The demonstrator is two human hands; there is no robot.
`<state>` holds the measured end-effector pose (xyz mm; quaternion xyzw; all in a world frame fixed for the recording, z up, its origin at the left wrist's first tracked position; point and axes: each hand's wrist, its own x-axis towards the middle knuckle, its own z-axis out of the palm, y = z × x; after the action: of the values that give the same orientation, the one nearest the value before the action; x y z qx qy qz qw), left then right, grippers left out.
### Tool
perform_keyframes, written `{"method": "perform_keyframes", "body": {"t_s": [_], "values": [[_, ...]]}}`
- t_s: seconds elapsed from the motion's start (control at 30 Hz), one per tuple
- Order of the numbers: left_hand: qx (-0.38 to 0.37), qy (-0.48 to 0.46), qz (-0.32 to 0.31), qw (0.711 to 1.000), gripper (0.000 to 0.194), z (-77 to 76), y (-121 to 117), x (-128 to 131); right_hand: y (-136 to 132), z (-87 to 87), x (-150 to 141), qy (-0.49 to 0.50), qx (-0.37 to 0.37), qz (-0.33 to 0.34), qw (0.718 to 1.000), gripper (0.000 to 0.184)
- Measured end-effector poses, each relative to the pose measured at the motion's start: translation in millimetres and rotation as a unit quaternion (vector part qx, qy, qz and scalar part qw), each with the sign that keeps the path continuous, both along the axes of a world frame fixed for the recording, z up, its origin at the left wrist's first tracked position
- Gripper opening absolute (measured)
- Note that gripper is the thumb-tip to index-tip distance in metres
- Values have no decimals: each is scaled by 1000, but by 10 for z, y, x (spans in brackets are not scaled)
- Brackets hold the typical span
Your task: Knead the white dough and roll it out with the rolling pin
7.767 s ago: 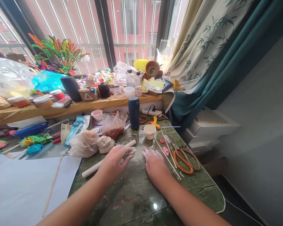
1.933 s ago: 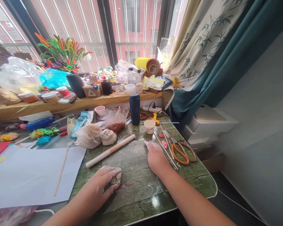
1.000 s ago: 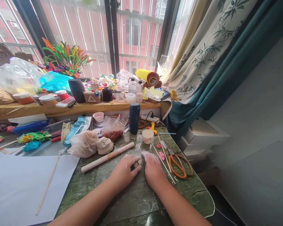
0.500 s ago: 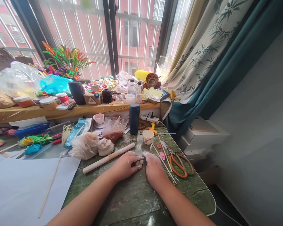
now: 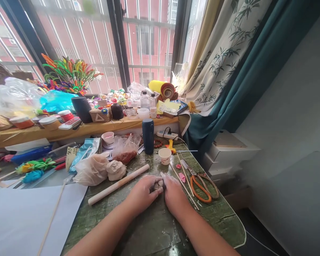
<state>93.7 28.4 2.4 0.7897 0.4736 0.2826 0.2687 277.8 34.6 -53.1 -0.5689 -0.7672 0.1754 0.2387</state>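
Note:
A small lump of pale clay [image 5: 158, 185] sits between my two hands, low over the table. My left hand [image 5: 147, 188] is curled around it, thumb below and fingers above. From the other side my right hand [image 5: 173, 188] is cupped against the lump, its fingers closed and their undersides hidden. White residue coats the fingers of both hands. Up and to the left lies a bigger block of clay [image 5: 116, 170] beside a crumpled plastic bag [image 5: 92, 170]. A pale rolling pin [image 5: 118, 185] rests diagonally left of my left hand.
Thin wooden sticks [image 5: 185, 186] and orange-handled scissors [image 5: 201, 188] lie right of my right hand. Beyond the hands stand a paper cup [image 5: 165, 156] and a dark blue bottle [image 5: 148, 137], near a yellow glue gun [image 5: 171, 145]. White paper [image 5: 29, 213] covers the left side.
The camera view has shifted slightly. My hands have drawn closer together, and more of the clay lump shows between them.

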Motion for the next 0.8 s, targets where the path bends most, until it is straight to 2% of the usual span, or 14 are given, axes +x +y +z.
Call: {"method": "perform_keyframes", "body": {"t_s": [0.07,0.17,0.23,0.33,0.47,0.67,0.8], "values": [[-3,20,4,1000,41,-71,45,93,19,-2,11,11,-5,1,1000,55],[0,75,6,997,26,-111,78,185,28,1,14,5,-20,-11,1000,53],[12,118,-22,993,14,-73,61,203,29,-2,7,-3,-28,-17,999,52],[26,170,-77,982,8,42,-49,163,40,-18,-10,-18,-39,-22,999,53],[28,202,-103,974,14,137,-343,1,63,-32,-21,-42,-50,-29,997,58],[26,196,-59,978,34,115,-782,-404,44,-21,-7,-48,-47,-18,998,67],[21,206,-26,978,34,121,-1046,-673,29,-34,17,-49,-43,-15,998,67]]}}
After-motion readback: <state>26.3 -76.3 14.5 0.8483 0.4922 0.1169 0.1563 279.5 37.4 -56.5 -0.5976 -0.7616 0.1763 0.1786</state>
